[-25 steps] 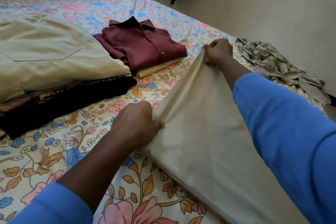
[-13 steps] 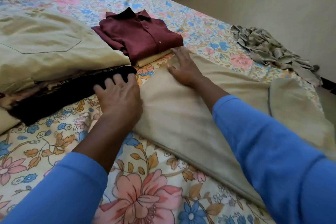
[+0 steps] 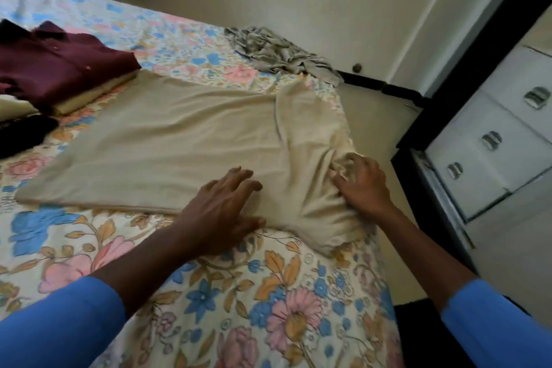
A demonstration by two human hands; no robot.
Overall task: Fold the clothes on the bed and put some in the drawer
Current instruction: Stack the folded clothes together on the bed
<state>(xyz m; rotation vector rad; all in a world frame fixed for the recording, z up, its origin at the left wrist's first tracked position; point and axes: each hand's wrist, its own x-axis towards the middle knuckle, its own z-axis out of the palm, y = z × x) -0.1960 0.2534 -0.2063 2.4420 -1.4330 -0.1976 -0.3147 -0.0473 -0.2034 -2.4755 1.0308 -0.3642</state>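
A beige garment lies spread flat on the floral bed sheet, with a sleeve folded over at its right side. My left hand presses flat on its near edge, fingers spread. My right hand grips a bunched bit of the beige cloth near the bed's right edge. A folded maroon shirt lies on a beige folded piece at the far left, with a black garment in front of it. A crumpled grey patterned cloth sits at the bed's far corner.
A white chest of drawers with metal handles stands right of the bed in a dark frame. A strip of floor runs between bed and drawers. A wall rises behind the bed.
The beige garment went from held up to lying flat. Both hands moved right along it to its near right end, and my right hand now gathers cloth. The view swung right.
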